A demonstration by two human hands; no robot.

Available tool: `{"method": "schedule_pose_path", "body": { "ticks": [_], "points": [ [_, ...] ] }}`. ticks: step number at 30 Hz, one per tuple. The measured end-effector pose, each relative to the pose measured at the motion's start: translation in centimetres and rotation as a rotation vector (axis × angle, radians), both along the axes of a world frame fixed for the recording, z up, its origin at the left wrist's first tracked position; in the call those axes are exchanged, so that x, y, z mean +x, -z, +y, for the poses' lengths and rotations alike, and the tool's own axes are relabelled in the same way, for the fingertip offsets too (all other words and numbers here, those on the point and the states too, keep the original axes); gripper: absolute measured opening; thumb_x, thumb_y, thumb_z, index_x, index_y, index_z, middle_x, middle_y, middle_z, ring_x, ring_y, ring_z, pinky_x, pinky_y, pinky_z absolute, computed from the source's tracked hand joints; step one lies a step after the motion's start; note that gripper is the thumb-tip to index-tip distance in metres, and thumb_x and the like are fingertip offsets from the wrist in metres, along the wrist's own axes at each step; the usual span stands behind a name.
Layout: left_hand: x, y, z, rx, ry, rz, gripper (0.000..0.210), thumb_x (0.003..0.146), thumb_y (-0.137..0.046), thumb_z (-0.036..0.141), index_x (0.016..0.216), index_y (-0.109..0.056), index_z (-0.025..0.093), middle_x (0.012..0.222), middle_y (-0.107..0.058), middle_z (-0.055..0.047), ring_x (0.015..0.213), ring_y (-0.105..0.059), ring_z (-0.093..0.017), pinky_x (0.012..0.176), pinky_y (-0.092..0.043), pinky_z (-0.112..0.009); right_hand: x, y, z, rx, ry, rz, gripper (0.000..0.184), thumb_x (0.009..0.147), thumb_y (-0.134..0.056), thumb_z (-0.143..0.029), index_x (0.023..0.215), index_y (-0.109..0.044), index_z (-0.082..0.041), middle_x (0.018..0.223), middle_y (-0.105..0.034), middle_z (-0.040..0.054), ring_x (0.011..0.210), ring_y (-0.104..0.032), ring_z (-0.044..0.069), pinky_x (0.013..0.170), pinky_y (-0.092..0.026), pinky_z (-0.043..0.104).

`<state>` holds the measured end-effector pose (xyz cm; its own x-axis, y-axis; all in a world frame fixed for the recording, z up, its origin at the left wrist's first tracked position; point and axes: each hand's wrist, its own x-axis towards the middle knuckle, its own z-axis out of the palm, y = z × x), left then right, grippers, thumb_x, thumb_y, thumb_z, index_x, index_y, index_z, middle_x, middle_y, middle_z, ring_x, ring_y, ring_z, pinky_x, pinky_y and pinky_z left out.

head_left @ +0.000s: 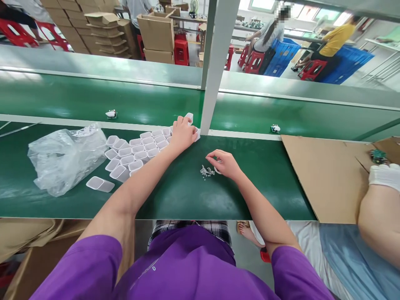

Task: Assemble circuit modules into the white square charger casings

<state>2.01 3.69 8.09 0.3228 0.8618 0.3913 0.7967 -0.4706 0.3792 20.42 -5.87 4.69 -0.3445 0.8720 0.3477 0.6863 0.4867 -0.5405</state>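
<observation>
My left hand (183, 134) is at the far end of a group of white plastic cups (150, 146), its fingers curled around one white plastic cup (189, 116) by the metal post. Part of that cup is hidden behind the fingers. Nearer to me, my right hand (227, 164) hovers with thumb and forefinger pinched together; anything between the tips is too small to make out. Just left of it lies a small pile of tiny clear pieces (206, 171) on the green table (187, 196). Under the right hand a white rounded edge (217, 170) shows partly.
A crumpled clear plastic bag (67, 160) lies left of the cups. A metal post (215, 66) rises at the table's back edge. Small white parts (111, 113) sit on the green belt (150, 98) behind. At right are a cardboard sheet (325, 175) and another person's arm (379, 216).
</observation>
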Motion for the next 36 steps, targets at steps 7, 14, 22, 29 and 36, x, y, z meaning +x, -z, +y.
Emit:
{"method": "schedule_pose_path", "body": {
  "ticks": [7, 14, 22, 29, 36],
  "points": [
    [-1.5, 0.1, -5.3, -0.48, 0.152, -0.936, 0.03, 0.078, -0.065, 0.046, 0.084, -0.055, 0.019, 0.084, -0.062, -0.001, 0.078, -0.06, -0.013, 0.067, -0.057, -0.027, -1.4, -0.9, -1.6, 0.008, 0.052, 0.547, 0.029, 0.095, -0.058, -0.044, 0.088, -0.07, -0.019, 0.086, -0.069, 0.006, 0.073, -0.064, 0.018, 0.058, -0.053, 0.026],
    [-1.6, 2.1, -8.5, -0.85, 0.289, -1.179, 0.055, 0.065, -0.08, 0.039, 0.11, -0.056, 0.021, 0.097, -0.068, -0.004, 0.087, -0.066, -0.017, 0.07, -0.061, -0.029, -2.6, -1.1, -3.0, 0.238, 0.095, 0.557, 0.015, 0.096, -0.059, -0.027, 0.089, -0.071, -0.02, 0.086, -0.069, 0.0046, 0.075, -0.065, 0.017, 0.061, -0.056, 0.025],
    [-2.4, 3.0, -11.0, -0.499, 0.343, -0.718, 0.037, 0.079, -0.069, 0.035, 0.111, -0.058, 0.021, 0.115, -0.069, -0.007, 0.092, -0.068, -0.017, 0.076, -0.059, -0.027, -2.8, -1.5, -4.2, 0.406, 0.047, 0.423, 0.015, 0.096, -0.059, -0.017, 0.098, -0.072, -0.024, 0.091, -0.07, 0.0027, 0.07, -0.067, 0.014, 0.053, -0.056, 0.021],
    [-2.5, 2.7, -11.9, -0.175, 0.28, -0.503, 0.034, 0.079, -0.068, 0.032, 0.111, -0.06, 0.023, 0.099, -0.074, -0.001, 0.073, -0.067, -0.01, 0.064, -0.054, -0.019, -2.6, -1.7, -4.4, 0.376, 0.009, 0.449, 0.02, 0.094, -0.061, -0.011, 0.102, -0.071, -0.027, 0.093, -0.069, 0.002, 0.072, -0.067, 0.016, 0.047, -0.055, 0.021],
    [-2.8, 3.0, -11.4, -0.046, 0.337, -0.56, 0.04, 0.071, -0.077, 0.033, 0.101, -0.053, 0.024, 0.093, -0.067, -0.001, 0.074, -0.063, -0.011, 0.05, -0.048, -0.017, -2.7, -2.0, -4.6, 0.372, 0.012, 0.44, 0.019, 0.094, -0.061, -0.013, 0.1, -0.071, -0.027, 0.091, -0.07, 0.0019, 0.071, -0.067, 0.017, 0.05, -0.058, 0.025]
  ]
}}
